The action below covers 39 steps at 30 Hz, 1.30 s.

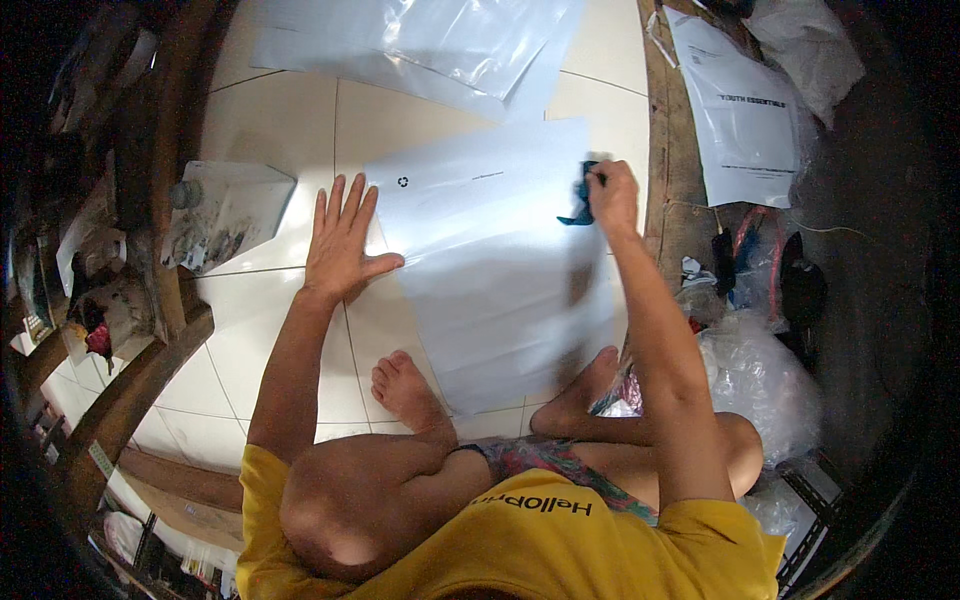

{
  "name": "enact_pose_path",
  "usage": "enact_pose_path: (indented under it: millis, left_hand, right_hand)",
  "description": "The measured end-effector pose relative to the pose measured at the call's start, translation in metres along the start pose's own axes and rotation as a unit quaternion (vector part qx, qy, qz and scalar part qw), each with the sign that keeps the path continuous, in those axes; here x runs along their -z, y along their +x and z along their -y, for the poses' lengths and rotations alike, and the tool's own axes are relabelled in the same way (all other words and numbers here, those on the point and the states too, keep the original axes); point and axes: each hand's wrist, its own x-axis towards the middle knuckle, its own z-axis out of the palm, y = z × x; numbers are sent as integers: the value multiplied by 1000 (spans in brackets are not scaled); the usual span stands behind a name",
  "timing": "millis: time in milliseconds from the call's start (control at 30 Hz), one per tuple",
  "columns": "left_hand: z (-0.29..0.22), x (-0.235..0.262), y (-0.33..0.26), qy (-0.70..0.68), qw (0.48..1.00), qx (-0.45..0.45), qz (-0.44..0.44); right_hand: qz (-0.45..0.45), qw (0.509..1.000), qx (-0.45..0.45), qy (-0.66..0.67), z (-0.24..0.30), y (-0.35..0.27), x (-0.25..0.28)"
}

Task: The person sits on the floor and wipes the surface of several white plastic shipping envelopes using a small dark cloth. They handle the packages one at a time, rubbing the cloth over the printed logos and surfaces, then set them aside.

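Observation:
A large pale grey plastic bag [490, 260] lies flat on the floor in front of me, with a small black symbol and a thin line of print near its far edge. My left hand [345, 240] rests on the bag's left edge, fingers spread and thumb reaching onto the sheet. At the far right corner, my right hand [612, 195] is closed around a small dark blue cloth [578, 205], slightly smeared by motion. Whether the cloth touches the bag is hard to make out. My bare feet [405, 390] are beside the bag's near end.
More clear and grey plastic sheets [440, 50] lie beyond the bag. On the right are a wooden beam [660, 130], a white printed bag [735, 120] and a heap of clear plastic [760, 380]. A stained clear container [230, 215] and wooden frame [170, 250] stand left.

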Motion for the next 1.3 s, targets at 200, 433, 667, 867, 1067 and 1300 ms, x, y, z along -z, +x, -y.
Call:
enact_pose_path:
  millis: [200, 433, 667, 867, 1067, 1300]
  left_hand:
    - [11, -7, -5, -9, 999, -18, -25]
    - [2, -1, -6, -3, 1000, -4, -6]
    - [6, -3, 2, -31, 999, -26, -25]
    - [10, -7, -2, -21, 999, -21, -37]
    - [2, 3, -5, -31, 999, -2, -16]
    - [4, -1, 2, -31, 999, -21, -38]
  right_hand:
    - [88, 948, 219, 212, 191, -60, -69]
    - [22, 994, 73, 75, 73, -14, -51]
    - [-47, 979, 42, 191, 59, -12, -26]
    - [62, 954, 201, 214, 208, -64, -83]
    - [-45, 991, 77, 101, 58, 3, -42]
    - [-66, 972, 29, 225, 52, 6, -29]
